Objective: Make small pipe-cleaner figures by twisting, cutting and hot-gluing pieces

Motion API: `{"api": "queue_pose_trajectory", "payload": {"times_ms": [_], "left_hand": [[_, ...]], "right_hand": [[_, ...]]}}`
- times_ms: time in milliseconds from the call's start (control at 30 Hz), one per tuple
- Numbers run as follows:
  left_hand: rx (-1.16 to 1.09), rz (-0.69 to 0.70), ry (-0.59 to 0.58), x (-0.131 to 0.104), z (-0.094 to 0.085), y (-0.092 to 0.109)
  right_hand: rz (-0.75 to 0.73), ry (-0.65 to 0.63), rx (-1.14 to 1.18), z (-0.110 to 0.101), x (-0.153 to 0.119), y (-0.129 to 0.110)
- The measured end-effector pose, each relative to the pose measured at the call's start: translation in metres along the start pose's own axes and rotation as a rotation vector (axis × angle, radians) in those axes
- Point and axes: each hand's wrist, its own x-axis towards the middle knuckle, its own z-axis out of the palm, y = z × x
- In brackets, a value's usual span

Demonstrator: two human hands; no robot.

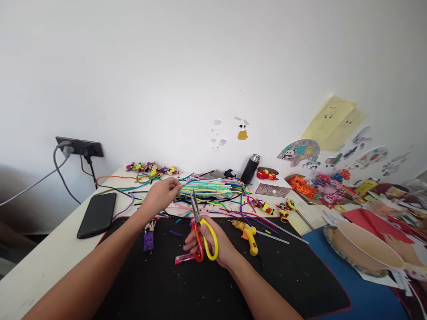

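My right hand (216,242) holds a pair of scissors (196,209) with one red and one yellow handle, blades pointing up and away from me. Farther forward, my left hand (164,193) is closed, fingertips at the left end of a heap of coloured pipe cleaners (213,189); whatever is between them cannot be made out. Below the right hand's fingers is a red lighter (183,258). A purple fuzzy piece (148,240) lies on the black mat (173,293), left of the scissors. To the right rests a yellow glue gun (247,235).
A phone (97,215) lies at the left by a wall socket (80,146). Small fuzzy figures (151,169) line the back edge. A black flask (251,169) stands behind the pipe cleaners. At the right are a bowl (370,244) and another person's hand (400,246).
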Motion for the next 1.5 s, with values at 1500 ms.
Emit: {"api": "queue_pose_trajectory", "payload": {"times_ms": [1500], "left_hand": [[0.628, 0.209, -0.227, -0.033, 0.02, 0.054]], "right_hand": [[0.017, 0.195, -0.08, 0.002, 0.009, 0.004]]}}
